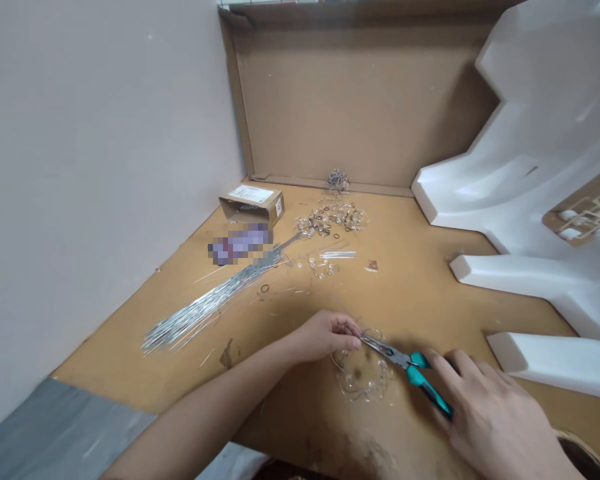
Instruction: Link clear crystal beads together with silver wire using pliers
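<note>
My left hand [330, 333] pinches a thin wire piece with its thumb and fingers. Beside it, the jaws of the needle-nose pliers [389, 351] meet the fingertips at the wire; whether they are clamped on it I cannot make out. My right hand [495, 407] is wrapped around the teal handles of those pliers. Under the jaws hangs or lies a loop of wire with clear beads [365, 387]. Farther off, a bundle of straight silvery wires [200, 313] lies slantwise across the table.
A small open cardboard box [254, 203] stands by the grey wall. Near it lie a blurred purple item [240, 244], a pile of wire rings [330, 219] and a few short wires [338, 255]. White foam packing [545, 180] fills the right side; a large cardboard panel [350, 100] stands behind.
</note>
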Demonstrator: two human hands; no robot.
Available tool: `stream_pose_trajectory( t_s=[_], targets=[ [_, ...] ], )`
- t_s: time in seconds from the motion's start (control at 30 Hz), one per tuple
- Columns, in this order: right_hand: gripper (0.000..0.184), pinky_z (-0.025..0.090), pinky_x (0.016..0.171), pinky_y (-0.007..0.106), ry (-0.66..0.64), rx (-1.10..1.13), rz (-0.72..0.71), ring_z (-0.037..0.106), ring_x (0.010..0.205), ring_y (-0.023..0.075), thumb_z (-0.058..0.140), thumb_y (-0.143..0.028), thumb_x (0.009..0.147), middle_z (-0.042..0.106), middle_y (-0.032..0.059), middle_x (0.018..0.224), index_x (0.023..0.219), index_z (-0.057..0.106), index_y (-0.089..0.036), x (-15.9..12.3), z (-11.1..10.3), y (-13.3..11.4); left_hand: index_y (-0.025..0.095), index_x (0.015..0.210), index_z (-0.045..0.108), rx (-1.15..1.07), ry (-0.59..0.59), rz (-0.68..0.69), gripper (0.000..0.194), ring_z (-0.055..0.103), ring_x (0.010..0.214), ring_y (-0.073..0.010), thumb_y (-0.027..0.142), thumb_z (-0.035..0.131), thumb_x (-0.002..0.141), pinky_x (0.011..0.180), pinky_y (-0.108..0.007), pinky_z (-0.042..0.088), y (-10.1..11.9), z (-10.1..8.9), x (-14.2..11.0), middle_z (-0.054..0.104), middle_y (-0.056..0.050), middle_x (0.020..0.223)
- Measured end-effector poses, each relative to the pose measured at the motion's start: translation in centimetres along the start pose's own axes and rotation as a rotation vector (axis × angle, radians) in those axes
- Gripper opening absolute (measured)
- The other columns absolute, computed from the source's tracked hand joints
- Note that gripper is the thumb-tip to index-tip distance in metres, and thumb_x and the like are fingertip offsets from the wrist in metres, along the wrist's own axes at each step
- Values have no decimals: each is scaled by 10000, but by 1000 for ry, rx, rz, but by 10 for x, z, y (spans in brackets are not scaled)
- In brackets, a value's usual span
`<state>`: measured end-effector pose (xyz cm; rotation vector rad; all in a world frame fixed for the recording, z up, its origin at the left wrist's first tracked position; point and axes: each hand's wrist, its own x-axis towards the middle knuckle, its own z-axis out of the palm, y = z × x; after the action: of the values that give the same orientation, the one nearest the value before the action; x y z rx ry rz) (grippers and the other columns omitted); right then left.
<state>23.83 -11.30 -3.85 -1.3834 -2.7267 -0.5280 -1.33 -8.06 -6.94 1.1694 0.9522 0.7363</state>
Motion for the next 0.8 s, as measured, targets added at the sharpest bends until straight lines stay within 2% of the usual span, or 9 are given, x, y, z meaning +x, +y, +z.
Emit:
stream_pose_trajectory(
  t_s=[0.13, 0.33, 0.57, 0.67, 0.8],
  targets=[
    [308, 372, 560, 329, 25, -27, -20, 532, 603, 219, 518, -295, 722, 518, 42, 729, 1018, 516, -207, 0, -1, 1, 127, 826, 609, -29, -67, 32, 254, 518, 632, -85, 353, 624, 713, 665, -232, 406, 0, -3, -2, 615, -4, 729],
    [287, 359, 565, 331, 68, -34, -68, 507, 594, 218, 478, -273, 714, 519, 54, 721, 986, 538, -204, -1, -3, 5, 127, 877, 612, 78, -100, 84, 208, 523, 659, -88, 299, 529, 796, 677, -225, 409, 6, -2, -7, 629, -20, 775],
    [412, 380, 550, 319, 148, -21, -144, 520, 595, 210, 403, -96, 612, 518, 39, 702, 995, 513, -205, 6, -14, 11, 126, 850, 633, 87, -118, 60, 187, 540, 682, -97, 274, 546, 776, 705, -221, 405, 5, -3, -7, 635, -17, 757],
    [438, 394, 540, 320, 163, -25, -166, 530, 589, 208, 402, -76, 567, 530, 51, 719, 974, 510, -196, 8, -19, 12, 126, 837, 635, 87, -128, 46, 169, 535, 674, -94, 255, 552, 768, 695, -215, 402, 6, -3, -8, 635, -13, 749],
    [421, 395, 536, 324, 163, -45, -177, 534, 587, 214, 400, -80, 572, 538, 52, 710, 960, 515, -198, 8, -22, 11, 125, 821, 627, 79, -100, 9, 127, 535, 665, -90, 203, 558, 748, 688, -214, 401, 6, -1, -8, 633, -7, 735]
  ],
)
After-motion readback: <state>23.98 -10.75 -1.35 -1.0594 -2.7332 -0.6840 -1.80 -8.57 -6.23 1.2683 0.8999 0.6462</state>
